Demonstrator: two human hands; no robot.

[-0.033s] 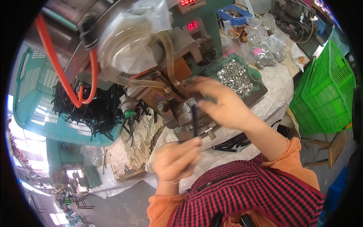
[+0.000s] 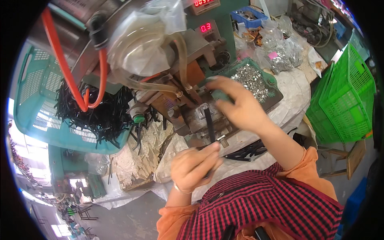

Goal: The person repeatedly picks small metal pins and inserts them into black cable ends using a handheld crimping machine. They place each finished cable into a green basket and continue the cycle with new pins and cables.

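My left hand (image 2: 196, 167) is closed on one end of a flat black strip (image 2: 210, 126). The strip's far end reaches the small metal work spot (image 2: 201, 113) of a bench machine. Right of that spot hovers my right hand (image 2: 244, 105), thumb and fingers apart, with nothing visible between them. Its fingertips are close to the machine and the left edge of a green tray (image 2: 276, 98). Small shiny metal pieces (image 2: 251, 80) are heaped in that tray.
A teal basket (image 2: 36, 132) at left holds a tangle of black strips (image 2: 94, 116). Orange hoses (image 2: 60, 60) hang from the machine. More black strips (image 2: 246, 152) lie near my apron. Green crates (image 2: 344, 96) stand at right; bagged parts (image 2: 280, 58) and a blue bin (image 2: 250, 22) are behind.
My left hand has shifted slightly right and up, and the strip now slants more. My right hand has drawn a little to the right, its thumb away from the strip.
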